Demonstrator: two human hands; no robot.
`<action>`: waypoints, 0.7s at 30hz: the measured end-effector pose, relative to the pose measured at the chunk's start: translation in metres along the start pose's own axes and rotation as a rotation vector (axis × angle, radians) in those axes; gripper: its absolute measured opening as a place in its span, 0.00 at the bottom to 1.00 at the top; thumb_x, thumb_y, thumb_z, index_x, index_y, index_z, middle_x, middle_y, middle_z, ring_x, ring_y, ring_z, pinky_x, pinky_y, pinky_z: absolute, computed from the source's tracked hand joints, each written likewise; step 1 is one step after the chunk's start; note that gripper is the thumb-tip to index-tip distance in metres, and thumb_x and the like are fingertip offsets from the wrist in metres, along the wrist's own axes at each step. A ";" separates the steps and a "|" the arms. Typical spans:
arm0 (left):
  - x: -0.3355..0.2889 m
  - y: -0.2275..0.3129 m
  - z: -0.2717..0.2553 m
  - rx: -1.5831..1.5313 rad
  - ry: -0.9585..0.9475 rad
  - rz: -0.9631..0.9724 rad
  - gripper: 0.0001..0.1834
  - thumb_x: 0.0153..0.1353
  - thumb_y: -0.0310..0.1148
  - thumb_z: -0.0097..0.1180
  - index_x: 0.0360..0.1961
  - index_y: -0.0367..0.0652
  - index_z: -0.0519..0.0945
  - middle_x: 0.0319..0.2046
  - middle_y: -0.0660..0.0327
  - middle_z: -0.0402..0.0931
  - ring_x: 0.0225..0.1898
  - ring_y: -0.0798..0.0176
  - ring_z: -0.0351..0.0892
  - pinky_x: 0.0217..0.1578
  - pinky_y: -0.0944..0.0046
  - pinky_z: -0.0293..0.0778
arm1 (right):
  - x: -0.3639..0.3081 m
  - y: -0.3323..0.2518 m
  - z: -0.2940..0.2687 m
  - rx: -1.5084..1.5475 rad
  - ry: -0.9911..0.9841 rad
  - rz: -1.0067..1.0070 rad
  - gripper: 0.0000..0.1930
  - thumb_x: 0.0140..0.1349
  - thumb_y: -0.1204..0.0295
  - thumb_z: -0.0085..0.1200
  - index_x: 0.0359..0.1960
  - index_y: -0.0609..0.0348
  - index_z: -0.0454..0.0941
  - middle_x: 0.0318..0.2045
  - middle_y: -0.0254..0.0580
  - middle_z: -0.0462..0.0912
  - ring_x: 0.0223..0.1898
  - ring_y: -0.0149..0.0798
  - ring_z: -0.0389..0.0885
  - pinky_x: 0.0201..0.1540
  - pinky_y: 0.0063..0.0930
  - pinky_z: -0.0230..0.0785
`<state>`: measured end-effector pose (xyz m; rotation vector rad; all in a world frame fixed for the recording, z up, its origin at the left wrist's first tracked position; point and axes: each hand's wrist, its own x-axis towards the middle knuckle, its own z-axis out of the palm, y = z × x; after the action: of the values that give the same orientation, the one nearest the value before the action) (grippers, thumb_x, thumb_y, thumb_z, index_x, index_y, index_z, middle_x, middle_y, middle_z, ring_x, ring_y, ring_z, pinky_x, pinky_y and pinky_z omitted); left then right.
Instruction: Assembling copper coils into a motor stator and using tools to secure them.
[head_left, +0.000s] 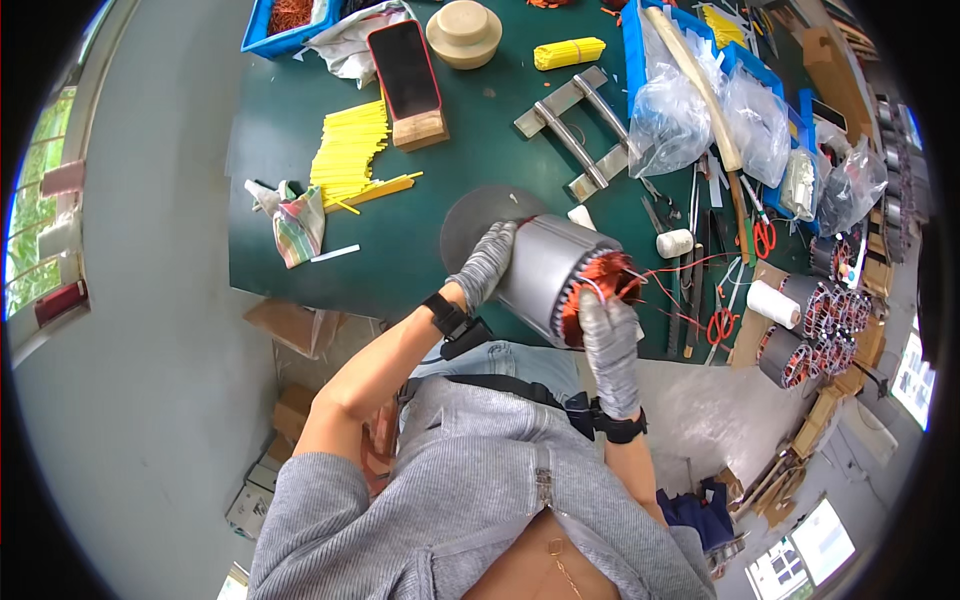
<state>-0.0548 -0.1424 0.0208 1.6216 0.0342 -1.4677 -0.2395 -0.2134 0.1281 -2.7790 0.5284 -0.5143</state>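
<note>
A grey motor stator [548, 268] lies on its side near the front edge of the green table, its orange-red copper winding [606, 275] facing right. My left hand [485, 264], in a grey glove, is wrapped round the stator's left end. At the winding end, my gloved right hand [611, 350] has its fingers closed, with a bit of white cord [593, 287] at the fingertips. Red lead wires [680, 266] trail from the winding to the right. Behind the stator lies a dark round disc [470, 218].
Left on the green table [270, 100] are yellow strips [350, 145], a cloth [297, 222] and a phone [404, 70] on a wooden block. A metal frame [580, 130], thread spool [675, 243], red-handled scissors [721, 325] and blue bins [635, 55] lie to the right. Wound stators [785, 355] stand farther right.
</note>
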 end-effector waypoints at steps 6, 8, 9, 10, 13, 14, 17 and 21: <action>0.033 -0.020 -0.051 0.862 0.375 0.596 0.20 0.66 0.42 0.32 0.41 0.43 0.75 0.45 0.46 0.71 0.49 0.42 0.68 0.49 0.51 0.66 | 0.041 -0.042 0.021 0.185 -0.275 -0.010 0.22 0.47 0.76 0.53 0.48 0.58 0.71 0.31 0.49 0.73 0.28 0.48 0.75 0.29 0.39 0.68; 0.016 0.029 -0.034 0.843 0.516 0.398 0.17 0.65 0.41 0.37 0.39 0.42 0.76 0.42 0.47 0.73 0.47 0.44 0.71 0.46 0.52 0.68 | 0.056 -0.043 0.020 0.390 -0.278 0.013 0.19 0.50 0.76 0.53 0.47 0.61 0.70 0.32 0.50 0.76 0.27 0.45 0.77 0.30 0.36 0.70; 0.020 0.026 -0.043 0.829 0.523 0.408 0.17 0.65 0.41 0.37 0.39 0.42 0.76 0.42 0.47 0.73 0.47 0.44 0.71 0.46 0.52 0.68 | 0.077 -0.068 0.007 0.930 -0.438 0.718 0.17 0.54 0.76 0.52 0.47 0.63 0.69 0.33 0.51 0.79 0.30 0.45 0.80 0.34 0.34 0.72; 0.024 0.026 -0.051 0.606 0.431 0.416 0.16 0.64 0.40 0.39 0.37 0.42 0.76 0.42 0.48 0.73 0.47 0.45 0.71 0.46 0.53 0.69 | 0.078 -0.070 0.010 0.931 -0.438 0.719 0.17 0.54 0.76 0.52 0.47 0.63 0.69 0.33 0.51 0.79 0.30 0.45 0.80 0.34 0.34 0.72; 0.024 0.016 -0.062 0.236 0.179 0.539 0.14 0.64 0.38 0.41 0.38 0.41 0.76 0.43 0.49 0.72 0.47 0.47 0.70 0.46 0.54 0.69 | 0.079 -0.070 0.010 0.987 -0.475 0.571 0.17 0.56 0.74 0.51 0.47 0.65 0.70 0.37 0.51 0.79 0.39 0.43 0.80 0.45 0.32 0.71; 0.012 0.016 -0.059 0.083 0.018 0.651 0.13 0.63 0.37 0.41 0.40 0.40 0.75 0.45 0.48 0.70 0.48 0.48 0.70 0.47 0.55 0.68 | 0.074 -0.065 0.002 0.984 -0.475 0.578 0.17 0.56 0.74 0.51 0.47 0.65 0.70 0.37 0.51 0.79 0.39 0.43 0.80 0.45 0.32 0.71; -0.034 0.024 -0.066 0.286 -0.169 0.747 0.21 0.59 0.37 0.50 0.52 0.40 0.68 0.52 0.46 0.65 0.54 0.49 0.66 0.54 0.57 0.63 | 0.042 -0.041 -0.027 0.718 -0.384 0.196 0.14 0.55 0.74 0.50 0.44 0.64 0.73 0.37 0.49 0.79 0.38 0.40 0.80 0.46 0.30 0.70; -0.098 0.061 -0.033 0.843 -0.020 0.768 0.33 0.48 0.38 0.62 0.57 0.48 0.66 0.59 0.47 0.58 0.63 0.46 0.54 0.61 0.53 0.54 | -0.006 0.005 -0.048 0.852 -0.669 0.753 0.15 0.51 0.71 0.53 0.41 0.62 0.76 0.39 0.46 0.79 0.42 0.40 0.78 0.46 0.30 0.69</action>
<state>-0.0226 -0.1053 0.1304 1.9180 -1.2229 -0.9012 -0.2648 -0.2253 0.1683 -1.6119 0.8509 0.3056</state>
